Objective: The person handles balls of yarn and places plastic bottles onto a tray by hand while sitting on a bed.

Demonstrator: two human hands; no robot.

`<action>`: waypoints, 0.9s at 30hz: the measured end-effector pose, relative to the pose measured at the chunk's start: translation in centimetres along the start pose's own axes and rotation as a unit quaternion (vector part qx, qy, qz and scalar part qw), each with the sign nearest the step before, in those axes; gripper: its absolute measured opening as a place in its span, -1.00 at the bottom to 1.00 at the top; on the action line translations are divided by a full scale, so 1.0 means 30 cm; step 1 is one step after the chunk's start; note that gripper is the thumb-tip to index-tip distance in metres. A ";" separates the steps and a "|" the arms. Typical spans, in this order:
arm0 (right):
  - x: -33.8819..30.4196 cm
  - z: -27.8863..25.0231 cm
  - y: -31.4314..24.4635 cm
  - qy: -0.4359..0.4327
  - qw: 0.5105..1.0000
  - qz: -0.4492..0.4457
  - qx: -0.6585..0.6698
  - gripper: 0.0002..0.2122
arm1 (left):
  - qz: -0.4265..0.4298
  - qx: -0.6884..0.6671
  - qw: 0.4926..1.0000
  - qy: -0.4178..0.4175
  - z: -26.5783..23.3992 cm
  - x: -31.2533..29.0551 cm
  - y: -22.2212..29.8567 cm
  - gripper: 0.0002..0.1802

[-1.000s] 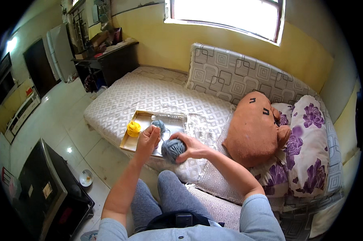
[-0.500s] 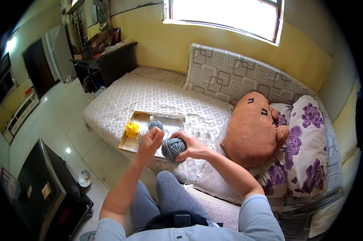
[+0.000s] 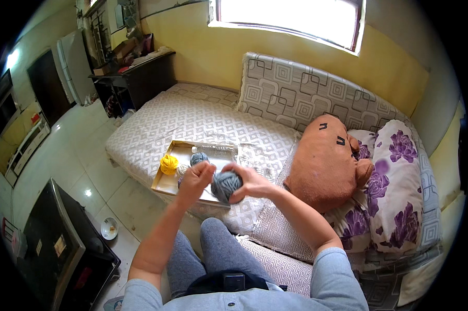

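Grey yarn ball [image 3: 226, 185] sat in the right hand [image 3: 249, 181], whose grip was closed around it, above the tray [image 3: 167, 182] on the bed [image 3: 192, 122]. The left hand [image 3: 195, 179], just left of it, was pinched shut, seemingly on a strand.

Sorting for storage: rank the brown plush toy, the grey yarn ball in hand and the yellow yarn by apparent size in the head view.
1. Brown plush toy
2. Grey yarn ball
3. Yellow yarn, though it lies farther away, so this is unsure.
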State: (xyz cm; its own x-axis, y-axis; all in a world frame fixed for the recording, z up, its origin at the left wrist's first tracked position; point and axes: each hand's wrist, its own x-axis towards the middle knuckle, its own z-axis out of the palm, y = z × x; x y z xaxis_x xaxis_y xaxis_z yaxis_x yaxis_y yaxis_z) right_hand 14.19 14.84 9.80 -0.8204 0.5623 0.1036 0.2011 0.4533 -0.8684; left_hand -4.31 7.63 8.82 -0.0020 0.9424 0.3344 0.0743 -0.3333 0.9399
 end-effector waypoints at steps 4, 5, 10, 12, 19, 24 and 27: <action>-0.007 0.019 -0.062 -0.011 0.920 -0.046 0.390 -0.27 | 0.023 -0.117 0.991 0.055 -0.010 0.028 -0.128 -0.60; -0.001 0.005 -0.090 0.023 0.893 -0.057 0.446 -0.25 | -0.018 -0.113 0.993 0.012 -0.012 -0.002 -0.174 -0.59; 0.049 -0.074 -0.077 0.228 0.970 -0.086 0.019 -0.27 | -0.030 -0.034 0.997 -0.054 0.073 -0.064 -0.116 -0.58; 0.024 -0.072 -0.029 0.191 0.951 -0.044 -0.238 -0.29 | 0.006 -0.044 0.998 -0.036 0.041 -0.041 -0.061 -0.58; -0.020 0.003 -0.069 0.015 0.933 -0.050 0.355 -0.29 | -0.012 -0.159 0.986 0.050 0.033 -0.003 -0.179 -0.65; 0.053 -0.042 -0.048 0.251 0.961 -0.074 0.087 -0.31 | -0.031 -0.035 0.995 -0.092 0.092 -0.081 -0.160 -0.68; 0.010 -0.016 0.019 0.182 0.969 -0.013 -0.165 -0.33 | -0.040 -0.050 0.996 -0.066 0.071 -0.057 -0.055 -0.66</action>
State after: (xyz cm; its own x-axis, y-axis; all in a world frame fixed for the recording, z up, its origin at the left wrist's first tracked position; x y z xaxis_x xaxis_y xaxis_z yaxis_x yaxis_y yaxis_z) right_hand 14.30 15.61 9.57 -0.5956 0.7278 0.3399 0.3923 0.6328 -0.6675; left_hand -2.31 6.64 6.54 0.1285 0.9593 0.2514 -0.0199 -0.2509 0.9678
